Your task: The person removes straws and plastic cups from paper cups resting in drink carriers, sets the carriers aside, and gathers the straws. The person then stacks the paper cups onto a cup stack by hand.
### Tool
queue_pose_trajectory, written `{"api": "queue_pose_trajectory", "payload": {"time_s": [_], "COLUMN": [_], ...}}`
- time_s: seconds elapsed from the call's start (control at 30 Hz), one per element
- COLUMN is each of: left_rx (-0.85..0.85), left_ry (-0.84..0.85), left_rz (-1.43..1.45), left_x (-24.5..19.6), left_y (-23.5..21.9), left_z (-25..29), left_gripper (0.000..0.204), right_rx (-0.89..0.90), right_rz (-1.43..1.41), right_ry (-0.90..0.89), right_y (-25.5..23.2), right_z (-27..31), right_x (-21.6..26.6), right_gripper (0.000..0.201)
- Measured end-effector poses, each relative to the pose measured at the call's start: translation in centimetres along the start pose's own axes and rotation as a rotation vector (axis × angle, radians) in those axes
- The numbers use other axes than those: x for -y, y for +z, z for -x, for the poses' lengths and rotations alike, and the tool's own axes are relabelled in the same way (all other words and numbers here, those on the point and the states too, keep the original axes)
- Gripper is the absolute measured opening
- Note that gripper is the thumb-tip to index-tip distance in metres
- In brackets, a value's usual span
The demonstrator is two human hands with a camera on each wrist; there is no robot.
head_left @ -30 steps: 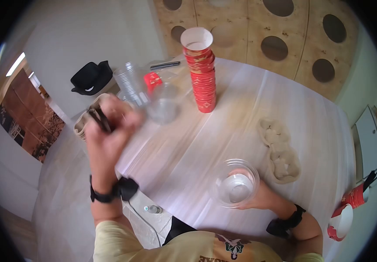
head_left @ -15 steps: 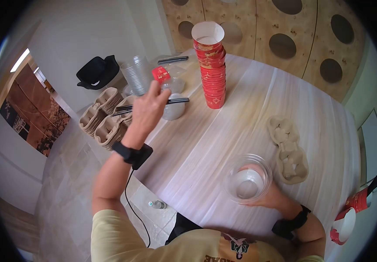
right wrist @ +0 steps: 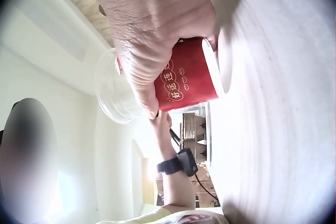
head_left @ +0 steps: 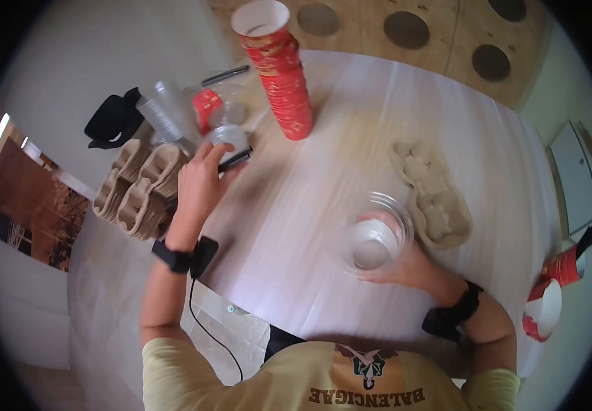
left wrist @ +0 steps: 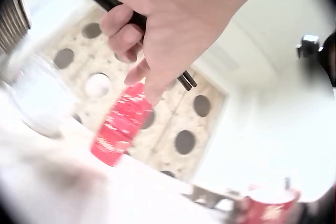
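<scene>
My left hand [head_left: 201, 181] holds a pair of black straws [head_left: 234, 160] above the left part of the table; in the left wrist view the fingers curl round them and two ends stick out past the hand. At the table's front right, my right hand [head_left: 409, 264] grips a red paper cup [right wrist: 189, 77] with gold characters, seen from the side in the right wrist view. Clear plastic cupware [right wrist: 110, 90] tops that cup, its round rims facing up in the head view. Just beyond the left hand lies a clear round container [head_left: 231, 135].
A tall stack of red paper cups [head_left: 288, 96] rises at the back. Stacked cardboard cup carriers [head_left: 146, 198] stand left, near nested clear cups [head_left: 162, 116]. One carrier [head_left: 440, 212] lies on the right. A red cup of black straws [head_left: 562, 267] sits at the right edge.
From above the stacked carriers, my left hand has moved right with the straws, which now slant. The head view has shifted. My right hand keeps its grip on the cup.
</scene>
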State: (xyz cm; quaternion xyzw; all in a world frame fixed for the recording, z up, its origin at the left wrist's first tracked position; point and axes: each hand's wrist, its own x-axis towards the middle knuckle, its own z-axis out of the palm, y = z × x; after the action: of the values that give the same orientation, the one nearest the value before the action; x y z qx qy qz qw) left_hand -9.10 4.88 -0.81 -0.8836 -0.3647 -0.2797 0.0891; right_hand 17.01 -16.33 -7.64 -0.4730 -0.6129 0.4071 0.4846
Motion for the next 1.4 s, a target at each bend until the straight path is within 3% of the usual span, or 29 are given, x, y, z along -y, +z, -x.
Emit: {"api": "queue_pose_trajectory", "payload": {"time_s": [0.07, 0.13, 0.2, 0.23, 0.27, 0.33, 0.43, 0.53, 0.6, 0.67, 0.73, 0.8, 0.9, 1.03, 1.13, 1.2, 1.27, 1.33, 1.4], "left_rx": [0.168, 0.379, 0.45, 0.318, 0.307, 0.328, 0.254, 0.078, -0.069, -0.352, -0.535, -0.649, -0.758, -0.752, -0.786, -0.7, -0.646, -0.452, -0.354], "left_ry": [0.143, 0.288, 0.485, 0.532, 0.57, 0.619, 0.613, 0.584, 0.537, 0.503, 0.38, 0.282, 0.272, 0.116, -0.016, -0.205, -0.227, -0.27, -0.222], "left_rz": [0.489, 0.596, 0.421, 0.264, 0.284, 0.304, 0.33, 0.293, 0.196, 0.15, 0.098, -0.001, -0.041, -0.344, -0.483, -0.644, -0.679, -0.74, -0.712], "left_x": [-5.2, -9.6, -12.1, -12.8, -13.1, -13.2, -14.7, -15.7, -14.8, -13.0, -11.0, -10.4, -8.1, -4.0, 1.4, 5.1, 8.5, 11.4, 13.9], "left_y": [-2.5, -4.3, -4.6, -4.2, -4.3, -4.8, -7.0, -7.6, -7.9, -8.2, -9.1, -10.0, -10.4, -11.5, -12.2, -12.0, -11.2, -9.8, -8.0], "left_z": [1.1, 2.4, 3.4, 3.7, 3.7, 2.6, 1.3, 0.2, -1.1, -3.1, -5.6, -8.5, -11.3, -11.6, -11.7, -11.5, -11.3, -11.0, -10.9], "left_gripper": [0.041, 0.046, 0.044, 0.039, 0.039, 0.034, 0.031, 0.03, 0.029, 0.026, 0.02, 0.017, 0.017, 0.016, 0.016, 0.018, 0.018, 0.018, 0.018], "right_rx": [0.032, 0.034, 0.023, 0.042, 0.05, 0.052, -0.066, 0.026, -0.022, 0.019, -0.025, 0.006, 0.002, 0.003, 0.006, -0.001, -0.013, -0.043, -0.044], "right_rz": [0.089, 0.065, 0.049, -0.006, -0.056, -0.221, -0.096, -0.079, -0.135, -0.18, 0.03, 0.009, 0.029, 0.004, -0.031, -0.086, -0.084, 0.237, 0.267], "right_ry": [-0.076, -0.034, 0.0, -0.033, -0.066, 0.097, 0.011, 0.104, 0.076, 0.041, -0.073, -0.053, -0.064, -0.056, -0.029, 0.023, 0.05, -0.173, -0.161], "right_y": [-0.1, 0.1, 0.4, 0.5, 0.4, 0.5, 0.1, -0.1, -0.1, 0.2, 0.2, 0.0, -0.2, -0.3, -0.1, 0.0, -0.1, -0.4, -0.4], "right_z": [-0.3, -0.4, -0.3, -0.3, -0.2, 0.5, 1.7, 2.6, 2.5, 2.1, 2.2, 2.3, 2.5, 2.6, 2.5, 2.6, 2.6, 2.4, 2.3], "right_x": [0.3, 0.7, 0.4, -0.7, -1.0, -0.2, 0.1, 0.3, 0.0, -0.3, -0.4, 0.1, 0.5, 0.4, 0.6, 0.6, 0.5, 0.3, 0.9], "right_gripper": [0.078, 0.078, 0.078, 0.077, 0.077, 0.075, 0.075, 0.077, 0.078, 0.079, 0.076, 0.076, 0.077, 0.08, 0.078, 0.076, 0.07, 0.061, 0.056]}}
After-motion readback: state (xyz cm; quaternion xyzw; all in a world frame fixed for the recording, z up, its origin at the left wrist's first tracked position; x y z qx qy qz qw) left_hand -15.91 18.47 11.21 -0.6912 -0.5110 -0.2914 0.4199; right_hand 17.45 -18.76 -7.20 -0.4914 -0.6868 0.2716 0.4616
